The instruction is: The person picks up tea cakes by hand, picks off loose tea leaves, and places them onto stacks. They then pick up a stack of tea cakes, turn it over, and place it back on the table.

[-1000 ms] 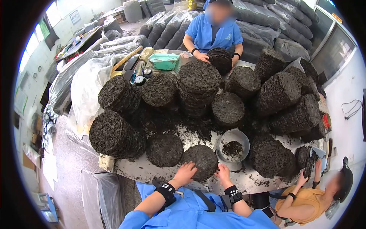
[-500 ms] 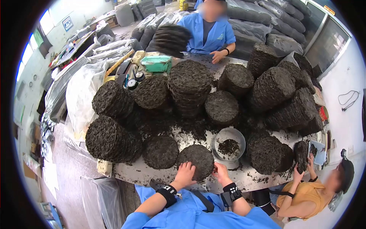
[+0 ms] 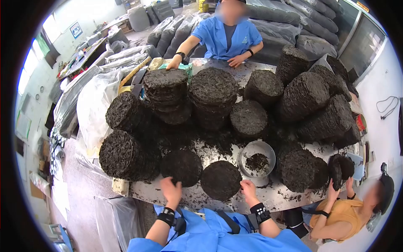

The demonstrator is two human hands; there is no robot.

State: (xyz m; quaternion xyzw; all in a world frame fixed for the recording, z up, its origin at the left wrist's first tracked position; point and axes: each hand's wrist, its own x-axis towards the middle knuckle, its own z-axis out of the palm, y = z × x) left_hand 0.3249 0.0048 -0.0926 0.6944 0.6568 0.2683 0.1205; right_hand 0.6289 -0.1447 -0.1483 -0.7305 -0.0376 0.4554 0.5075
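Two round, dark, crumbly discs lie side by side at the table's front edge. My left hand [image 3: 171, 193] is at the lower edge of the left disc [image 3: 181, 168], holding nothing, its fingers apart. At the right edge of the nearer disc [image 3: 221, 180], my right hand [image 3: 248, 191] has its fingers closed on the rim. Just behind my right hand stands a clear round tub [image 3: 270, 161] with dark crumbs in it.
Tall stacks of similar discs [image 3: 213, 90] stand across the table [image 3: 205, 156]. Opposite, a person in a blue shirt [image 3: 226, 38] has a hand at a back-left stack [image 3: 166, 90]. At right, another person [image 3: 344, 214] handles a disc [image 3: 336, 173]. A green bin [image 3: 187, 67] stands behind.
My left hand has moved left, off the nearer disc. My right hand has come to its rim. The person opposite has put a stack of discs on the back-left pile.
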